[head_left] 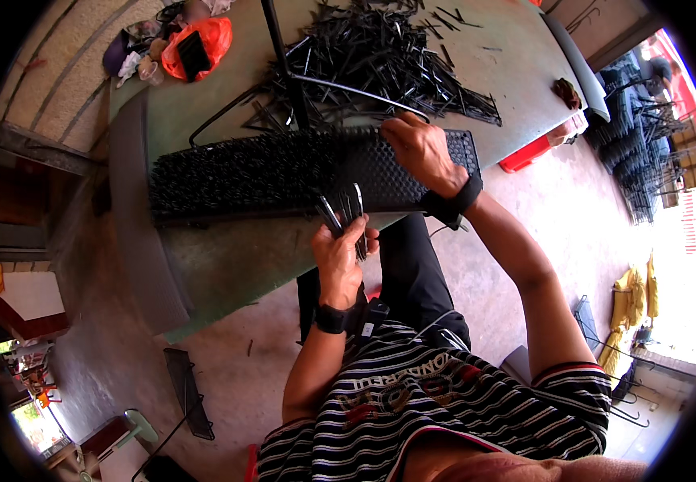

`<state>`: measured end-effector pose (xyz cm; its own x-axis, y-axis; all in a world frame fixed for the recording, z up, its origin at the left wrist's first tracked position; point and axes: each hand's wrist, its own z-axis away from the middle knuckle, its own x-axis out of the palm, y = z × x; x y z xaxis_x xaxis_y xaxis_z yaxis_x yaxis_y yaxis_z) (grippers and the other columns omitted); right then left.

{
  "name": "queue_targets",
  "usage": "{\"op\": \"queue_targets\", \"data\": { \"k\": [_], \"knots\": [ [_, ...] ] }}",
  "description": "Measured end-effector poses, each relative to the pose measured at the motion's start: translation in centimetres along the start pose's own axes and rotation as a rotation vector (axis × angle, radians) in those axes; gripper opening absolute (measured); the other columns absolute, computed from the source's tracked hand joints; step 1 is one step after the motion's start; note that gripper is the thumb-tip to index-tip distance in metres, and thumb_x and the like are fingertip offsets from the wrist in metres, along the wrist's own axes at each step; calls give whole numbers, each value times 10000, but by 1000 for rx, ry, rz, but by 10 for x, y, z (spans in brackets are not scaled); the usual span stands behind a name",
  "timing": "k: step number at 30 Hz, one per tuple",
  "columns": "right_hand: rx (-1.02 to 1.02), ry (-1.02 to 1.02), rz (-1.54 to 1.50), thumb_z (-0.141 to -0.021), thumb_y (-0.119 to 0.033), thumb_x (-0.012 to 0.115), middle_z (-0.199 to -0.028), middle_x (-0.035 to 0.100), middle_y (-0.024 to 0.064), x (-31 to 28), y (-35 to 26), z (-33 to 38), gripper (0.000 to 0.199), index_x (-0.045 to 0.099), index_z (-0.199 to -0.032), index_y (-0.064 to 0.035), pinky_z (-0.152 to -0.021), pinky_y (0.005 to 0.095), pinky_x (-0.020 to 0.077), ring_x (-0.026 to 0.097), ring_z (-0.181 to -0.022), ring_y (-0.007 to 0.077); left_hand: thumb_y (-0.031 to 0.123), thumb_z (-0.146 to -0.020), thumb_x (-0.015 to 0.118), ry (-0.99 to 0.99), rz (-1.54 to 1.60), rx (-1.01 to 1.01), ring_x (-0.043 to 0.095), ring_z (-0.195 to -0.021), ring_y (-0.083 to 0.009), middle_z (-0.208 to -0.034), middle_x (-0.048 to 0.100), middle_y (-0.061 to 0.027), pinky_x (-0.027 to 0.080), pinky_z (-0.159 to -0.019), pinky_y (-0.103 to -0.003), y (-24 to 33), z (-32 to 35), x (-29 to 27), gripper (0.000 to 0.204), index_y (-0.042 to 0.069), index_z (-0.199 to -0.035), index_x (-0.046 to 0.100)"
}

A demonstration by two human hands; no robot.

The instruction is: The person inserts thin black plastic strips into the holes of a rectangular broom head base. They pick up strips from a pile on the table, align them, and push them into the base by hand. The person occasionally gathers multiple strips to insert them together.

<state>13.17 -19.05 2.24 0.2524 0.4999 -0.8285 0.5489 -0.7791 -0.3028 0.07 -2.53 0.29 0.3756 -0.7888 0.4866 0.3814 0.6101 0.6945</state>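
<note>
My left hand (340, 253) is closed around a small bunch of thin black metal clips (346, 210), held upright near the front edge of the green table (227, 257). My right hand (422, 153) rests palm down on the right part of a long black perforated panel (284, 173) lying across the table; its fingers press on the panel's far edge. The left part of the panel bristles with inserted black pieces. Behind the panel lies a big loose heap of black clips (380, 60). Whether the right hand grips a clip is hidden.
An orange plastic bag (195, 44) and small odds lie at the table's far left corner. A red crate (525, 153) sits on the floor beyond the table's right side. Stacks of black wire goods (637, 136) stand at the right. A black mesh piece (187, 390) lies on the floor.
</note>
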Motion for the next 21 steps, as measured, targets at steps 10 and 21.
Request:
{"op": "queue_targets", "data": {
  "k": [10, 21],
  "knots": [
    [634, -207, -944, -859, -89, 597, -754, 661, 85, -20, -30, 22, 133, 602, -934, 21, -537, 224, 501, 628, -596, 91, 5, -835, 602, -51, 41, 11, 651, -665, -190, -864, 661, -91, 538, -553, -283, -8, -2, 4, 82, 1, -917, 610],
    [248, 209, -449, -868, 6, 520, -694, 631, 136, -3, -14, 8, 195, 451, -1048, -17, -552, 300, 508, 674, -672, 229, 47, -849, 596, -22, 43, 40, 634, -611, -185, -740, 647, -112, 521, -554, -280, -3, 1, 2, 29, 23, -852, 579]
  ]
}}
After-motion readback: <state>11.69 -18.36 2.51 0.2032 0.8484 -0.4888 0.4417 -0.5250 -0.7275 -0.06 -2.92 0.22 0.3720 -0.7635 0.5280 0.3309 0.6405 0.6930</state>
